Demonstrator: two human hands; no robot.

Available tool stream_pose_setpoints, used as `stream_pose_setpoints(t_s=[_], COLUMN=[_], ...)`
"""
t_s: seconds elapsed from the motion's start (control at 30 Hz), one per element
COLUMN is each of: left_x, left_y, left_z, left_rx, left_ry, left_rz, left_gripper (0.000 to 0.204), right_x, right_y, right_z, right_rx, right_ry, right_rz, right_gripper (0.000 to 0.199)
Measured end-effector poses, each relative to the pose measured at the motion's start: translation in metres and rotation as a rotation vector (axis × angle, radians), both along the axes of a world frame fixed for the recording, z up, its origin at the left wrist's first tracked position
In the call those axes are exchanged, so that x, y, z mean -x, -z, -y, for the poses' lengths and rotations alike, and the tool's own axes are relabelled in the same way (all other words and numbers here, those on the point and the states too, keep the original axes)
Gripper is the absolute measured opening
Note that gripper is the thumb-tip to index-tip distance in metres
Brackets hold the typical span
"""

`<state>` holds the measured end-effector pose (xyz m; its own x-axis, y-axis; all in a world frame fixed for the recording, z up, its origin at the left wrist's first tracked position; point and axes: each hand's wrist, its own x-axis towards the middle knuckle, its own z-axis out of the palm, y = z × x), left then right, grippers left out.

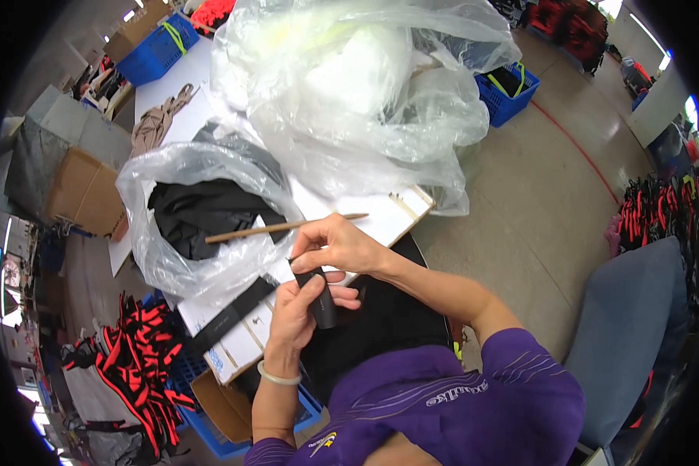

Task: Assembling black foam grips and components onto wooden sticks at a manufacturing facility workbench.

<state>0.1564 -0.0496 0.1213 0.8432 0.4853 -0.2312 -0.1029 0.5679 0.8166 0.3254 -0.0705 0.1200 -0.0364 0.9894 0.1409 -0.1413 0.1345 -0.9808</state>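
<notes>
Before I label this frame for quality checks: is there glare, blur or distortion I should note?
Head view: strong fisheye bending and black corners at the rim; glare whitens the clear plastic bags; the hands, left hand and right hand, the black fabric piece and the thin wooden stick are fairly sharp; edges look soft.

The scene is seen from one head-worn fisheye camera, aimed steeply down and forward. The hands [318,272] are caught close, near the centre; the table [380,221] stretches far ahead, floor [536,202] to the right. Edges are bent toward the rim.
</notes>
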Motion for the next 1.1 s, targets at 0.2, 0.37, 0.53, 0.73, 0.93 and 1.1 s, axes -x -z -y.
stream_pose_setpoints(t_s=[0.2,0.37,0.53,0.73,0.93,1.1], left_x=[-0.003,-0.068,-0.115,-0.088,-0.01,0.045], left_y=[0.014,-0.014,-0.019,0.012,0.04,0.045], left_z=[0.004,-0.016,-0.104,-0.045,0.005,0.005], left_rx=[-0.021,-0.352,-0.394,0.048,0.324,0.249], left_ry=[0.031,-0.001,-0.418,-0.175,-0.31,-0.58], left_rz=[-0.065,0.233,0.023,0.037,0.039,0.079], left_gripper=[0.04,0.036,0.035,0.031,0.033,0.025], right_x=[-0.134,-0.122,-0.05,-0.116,-0.016,0.054], right_y=[-0.013,0.091,0.064,0.063,0.036,0.052], right_z=[-0.036,-0.092,-0.084,-0.057,-0.076,-0.143], right_rx=[-0.33,-0.3,-0.026,-0.443,-0.511,-0.461], right_ry=[0.98,0.687,0.325,0.75,0.414,0.35], right_rz=[0.648,1.035,0.913,1.0,0.743,0.716], right_gripper=[0.017,0.018,0.022,0.021,0.011,0.009])
